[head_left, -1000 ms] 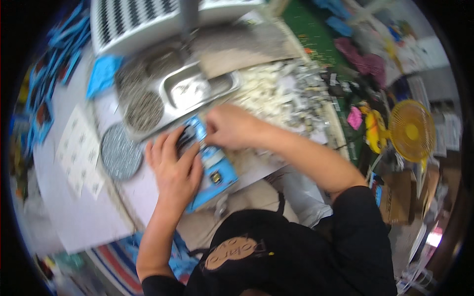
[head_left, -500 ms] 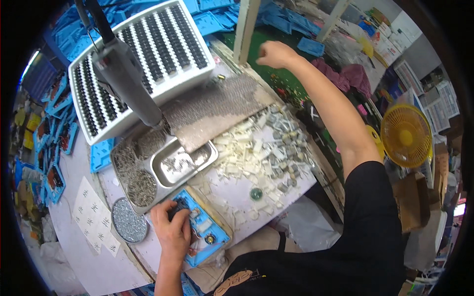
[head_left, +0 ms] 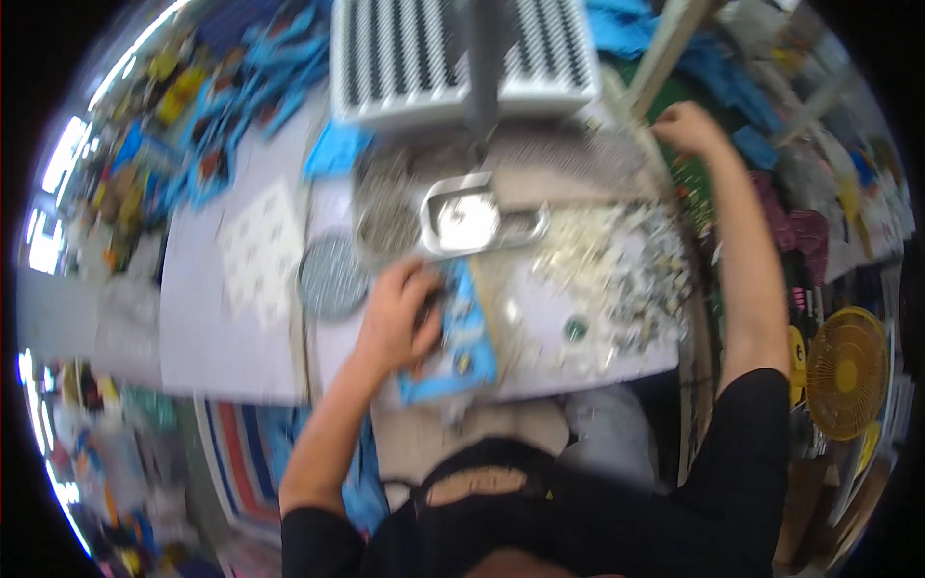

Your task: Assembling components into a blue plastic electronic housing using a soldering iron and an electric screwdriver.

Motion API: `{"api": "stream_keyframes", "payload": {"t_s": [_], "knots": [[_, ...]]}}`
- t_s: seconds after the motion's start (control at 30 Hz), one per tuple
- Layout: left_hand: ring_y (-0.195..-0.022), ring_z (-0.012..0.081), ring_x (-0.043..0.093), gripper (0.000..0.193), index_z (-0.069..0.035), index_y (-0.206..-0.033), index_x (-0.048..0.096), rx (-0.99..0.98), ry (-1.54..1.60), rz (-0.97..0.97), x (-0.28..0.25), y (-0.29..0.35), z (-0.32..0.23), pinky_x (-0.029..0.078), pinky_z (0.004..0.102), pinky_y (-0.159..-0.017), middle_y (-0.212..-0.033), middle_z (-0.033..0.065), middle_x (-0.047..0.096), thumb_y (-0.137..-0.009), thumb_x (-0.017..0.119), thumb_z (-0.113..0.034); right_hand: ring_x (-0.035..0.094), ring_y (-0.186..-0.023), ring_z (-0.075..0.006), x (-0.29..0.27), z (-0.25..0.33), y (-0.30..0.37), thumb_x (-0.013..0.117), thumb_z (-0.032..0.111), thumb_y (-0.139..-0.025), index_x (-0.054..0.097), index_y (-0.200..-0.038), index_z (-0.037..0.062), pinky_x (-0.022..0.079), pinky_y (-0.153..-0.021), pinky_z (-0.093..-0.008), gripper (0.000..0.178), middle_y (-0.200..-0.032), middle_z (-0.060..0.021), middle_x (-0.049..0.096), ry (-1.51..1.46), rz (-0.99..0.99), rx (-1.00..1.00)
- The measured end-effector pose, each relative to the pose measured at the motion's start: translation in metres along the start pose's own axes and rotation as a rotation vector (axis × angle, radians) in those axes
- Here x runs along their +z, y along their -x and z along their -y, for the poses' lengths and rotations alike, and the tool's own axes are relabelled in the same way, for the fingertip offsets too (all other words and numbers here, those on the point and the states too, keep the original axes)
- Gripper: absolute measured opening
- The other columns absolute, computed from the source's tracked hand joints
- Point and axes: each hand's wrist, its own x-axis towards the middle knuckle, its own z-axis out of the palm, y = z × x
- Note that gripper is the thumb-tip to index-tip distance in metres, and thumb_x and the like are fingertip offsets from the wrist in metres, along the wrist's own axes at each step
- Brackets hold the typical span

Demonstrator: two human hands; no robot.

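Left grip (head_left: 397,313) in the head view lies curled over the upper left part of a blue case (head_left: 485,361), thumb and fingers on either side of a dark part (head_left: 431,297); blur hides whether it pinches that part or merely rests on it. The case sits under and just right of this grip, at the near edge of the worktop (head_left: 202,323).

Right grip (head_left: 686,132) shows the change: a second ago it was at the case beside the other, and now it is well away, past the worktop's right edge, near a pale post (head_left: 663,60). Its fingers look bunched together, but I cannot tell whether they hold anything. For the work at the case, this seems to leave only the left grip to steady it.

Just ahead of the left grip stands a steel dish (head_left: 430,220). To its left lies a round patch of grey bits (head_left: 334,279), with a marked paper sheet (head_left: 260,246) farther left. Off to its right spread white pieces (head_left: 568,258), then grey pieces (head_left: 647,306), both on the near side of the right grip; a small green disc (head_left: 575,329) lies among them.
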Motion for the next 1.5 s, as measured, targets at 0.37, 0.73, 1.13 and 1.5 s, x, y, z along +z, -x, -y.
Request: {"api": "stream_keyframes", "payload": {"t_s": [0.37, 0.73, 1.13, 1.5], "knots": [[-0.116, 0.0393, 0.058, 0.033, -0.001, -0.113, 0.062, -0.348, -0.08, -0.388, -0.05, 0.147, -0.063, 0.046, 0.0437, -0.1, -0.123, 0.0208, 0.059, -0.081, 0.068, -0.003, 0.071, -0.083, -0.0262, 0.09, 0.111, 0.268, 0.072, 0.025, -0.089, 0.073, -0.109, 0.002, 0.055, -0.077, -0.0371, 0.031, -0.093, -0.0151, 0.074, -0.228, 0.084, -0.641], [-0.088, 0.0252, 0.059, 0.031, -0.001, -0.111, 0.063, -0.627, 0.079, -0.549, -0.029, 0.278, -0.128, 0.05, 0.0349, -0.079, -0.112, 0.0145, 0.061, -0.081, 0.07, -0.001, 0.072, -0.085, -0.02, 0.133, 0.142, 0.341, 0.074, 0.019, -0.089, 0.074, -0.108, 0.0001, 0.056, -0.07, -0.0326, 0.027, -0.094, -0.0127, 0.075, -0.222, 0.181, -0.786], [-0.102, 0.03, 0.066, 0.031, -0.006, -0.115, 0.068, -0.421, -0.192, -0.317, -0.081, 0.041, 0.081, 0.053, 0.0434, -0.086, -0.114, 0.0171, 0.065, -0.087, 0.071, -0.019, 0.071, -0.081, -0.0251, 0.132, 0.154, 0.325, 0.076, 0.022, -0.089, 0.076, -0.108, 0.0057, 0.056, -0.069, -0.0338, 0.025, -0.094, -0.0131, 0.074, -0.401, 0.239, -0.754], [-0.117, 0.0365, 0.061, 0.036, -0.011, -0.113, 0.071, -0.223, -0.563, -0.225, -0.112, -0.114, 0.309, 0.049, 0.0432, -0.102, -0.119, 0.016, 0.069, -0.078, 0.068, -0.018, 0.066, -0.071, -0.0241, 0.129, 0.135, 0.31, 0.077, 0.008, -0.082, 0.075, -0.101, 0.0013, 0.052, -0.067, -0.0331, 0.02, -0.084, -0.0107, 0.071, -0.405, 0.153, -0.668]]}}
